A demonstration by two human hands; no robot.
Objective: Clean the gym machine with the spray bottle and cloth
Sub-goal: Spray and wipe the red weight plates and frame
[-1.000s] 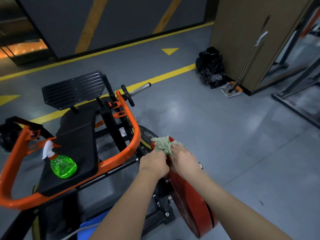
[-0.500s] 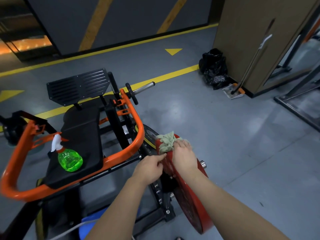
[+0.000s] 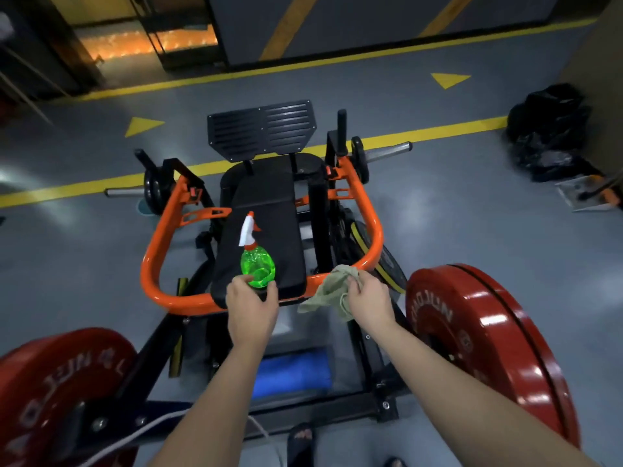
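Midway, I judge: the left hand (image 3: 251, 308) closes its grip round the base of the green spray bottle (image 3: 258, 264) lying on the black seat pad (image 3: 269, 214) just ahead, the right hand (image 3: 369, 298) pinches the bunched cloth (image 3: 332, 291) over the orange frame bar (image 3: 151, 264), so spraying and wiping remain.

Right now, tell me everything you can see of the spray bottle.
The spray bottle is see-through bright green plastic, rounded, with an orange collar, a white trigger head and an orange nozzle tip. It sits on the black seat pad, at its near end, head pointing away from the person. The left hand grips its lower body.
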